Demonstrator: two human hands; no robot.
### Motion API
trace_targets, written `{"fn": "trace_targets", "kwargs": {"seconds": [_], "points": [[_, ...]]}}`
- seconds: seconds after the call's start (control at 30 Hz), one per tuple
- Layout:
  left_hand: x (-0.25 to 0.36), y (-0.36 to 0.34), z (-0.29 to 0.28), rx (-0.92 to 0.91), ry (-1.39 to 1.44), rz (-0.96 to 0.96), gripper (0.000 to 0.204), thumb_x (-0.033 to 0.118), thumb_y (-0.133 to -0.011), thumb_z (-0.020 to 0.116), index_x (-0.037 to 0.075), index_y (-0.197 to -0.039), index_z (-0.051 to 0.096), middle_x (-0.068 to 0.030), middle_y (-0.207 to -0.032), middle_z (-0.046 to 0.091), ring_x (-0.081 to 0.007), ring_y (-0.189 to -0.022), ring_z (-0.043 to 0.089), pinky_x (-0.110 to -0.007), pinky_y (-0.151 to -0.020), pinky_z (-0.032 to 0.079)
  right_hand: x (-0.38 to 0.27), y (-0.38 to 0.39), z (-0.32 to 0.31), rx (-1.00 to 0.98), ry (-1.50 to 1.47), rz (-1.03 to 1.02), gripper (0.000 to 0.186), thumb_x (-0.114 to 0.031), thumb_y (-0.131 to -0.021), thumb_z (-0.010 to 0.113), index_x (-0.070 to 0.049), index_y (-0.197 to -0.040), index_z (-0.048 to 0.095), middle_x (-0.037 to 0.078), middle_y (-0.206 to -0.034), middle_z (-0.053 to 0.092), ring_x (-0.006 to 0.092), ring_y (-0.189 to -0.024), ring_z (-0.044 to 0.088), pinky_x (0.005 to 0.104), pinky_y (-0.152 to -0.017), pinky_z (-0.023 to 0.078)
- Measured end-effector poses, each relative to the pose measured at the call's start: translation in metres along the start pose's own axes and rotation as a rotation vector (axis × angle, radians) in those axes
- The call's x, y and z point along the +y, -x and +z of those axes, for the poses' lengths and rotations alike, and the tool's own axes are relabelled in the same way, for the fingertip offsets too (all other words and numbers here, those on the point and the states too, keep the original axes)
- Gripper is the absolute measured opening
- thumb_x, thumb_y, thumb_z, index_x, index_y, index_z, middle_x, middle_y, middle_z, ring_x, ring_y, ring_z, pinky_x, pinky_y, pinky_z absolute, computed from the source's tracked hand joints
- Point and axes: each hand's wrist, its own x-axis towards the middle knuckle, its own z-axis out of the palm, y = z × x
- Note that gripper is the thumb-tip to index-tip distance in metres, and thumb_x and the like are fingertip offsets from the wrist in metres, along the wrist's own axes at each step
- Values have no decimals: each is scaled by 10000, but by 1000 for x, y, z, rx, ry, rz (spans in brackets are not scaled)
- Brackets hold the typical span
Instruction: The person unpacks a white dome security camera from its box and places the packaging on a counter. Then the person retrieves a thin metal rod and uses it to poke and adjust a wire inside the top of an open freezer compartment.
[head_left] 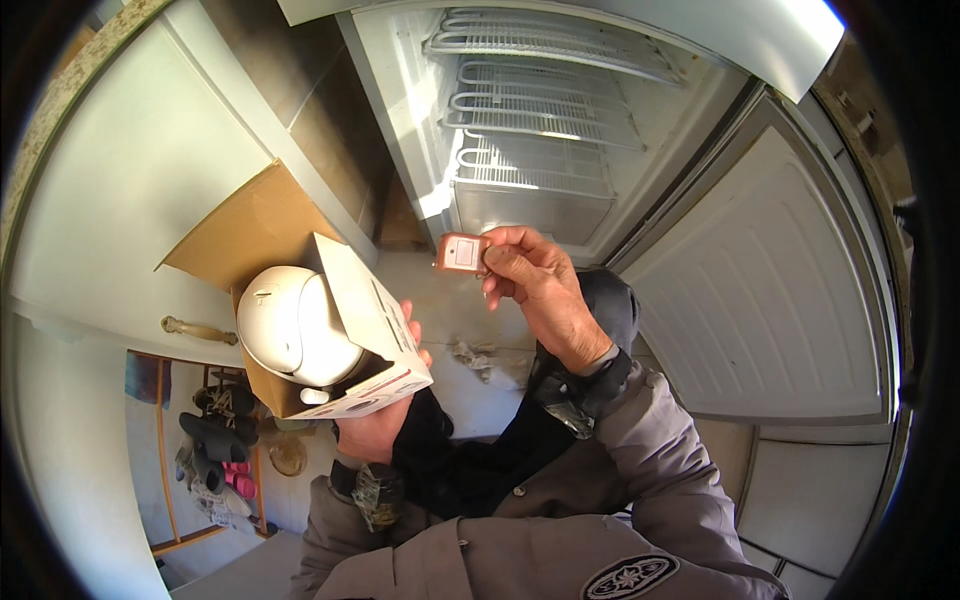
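Orange-brown square piece (463, 253) pinched by right hand (530, 285), right of open cardboard box (372, 300) cupped in left hand (378, 430); possible drop from edge-only hold, or white domed device's (285, 325) spill through tilting.

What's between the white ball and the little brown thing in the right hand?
In the head view, part of the box, then some floor in the background, shows between the white ball and the brown thing.
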Motion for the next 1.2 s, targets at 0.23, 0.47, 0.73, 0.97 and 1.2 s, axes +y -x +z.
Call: {"fn": "trace_targets", "kwargs": {"seconds": [0.23,0.47,0.73,0.97,1.2], "points": [[1,1,-1,8,-41,12,790,565,-991,549,108,-1591,313,-247,-1566,399,-396,-1352,527,-589,-1057,489,-27,21,16,-57,-65,-108,278,-100,-993,663,-8,-1250,606,60,-1004,691,134,-829,669,293,-693,558],[-1,2,4,16,-54,38,749,541,-1007,538,92,-1572,340,-257,-1517,445,-397,-1296,577,-586,-1031,515,-36,34,25,-139,-233,-77,336,-41,-982,645,-9,-1309,574,68,-1004,677,168,-841,690,317,-700,577],[-2,3,11,16,-67,54,748,540,-1005,541,90,-1569,344,-258,-1489,468,-404,-1280,585,-571,-1010,534,-40,38,31,-129,-338,-16,302,-41,-996,616,18,-1283,546,95,-994,675,204,-865,724,335,-711,606],[-3,4,11,47,-102,65,770,569,-986,563,99,-1561,362,-252,-1483,476,-387,-1266,594,-548,-988,543,-36,37,37,-76,-179,-162,289,12,-976,630,8,-1253,548,111,-1089,695,200,-911,723,326,-751,601],[-2,3,9,28,-94,51,787,578,-977,574,107,-1568,353,-240,-1480,483,-383,-1287,581,-556,-1010,533,-27,34,34,-101,61,-371,257,50,-938,667,-27,-1168,583,107,-1166,683,157,-1008,676,303,-854,566]]}}
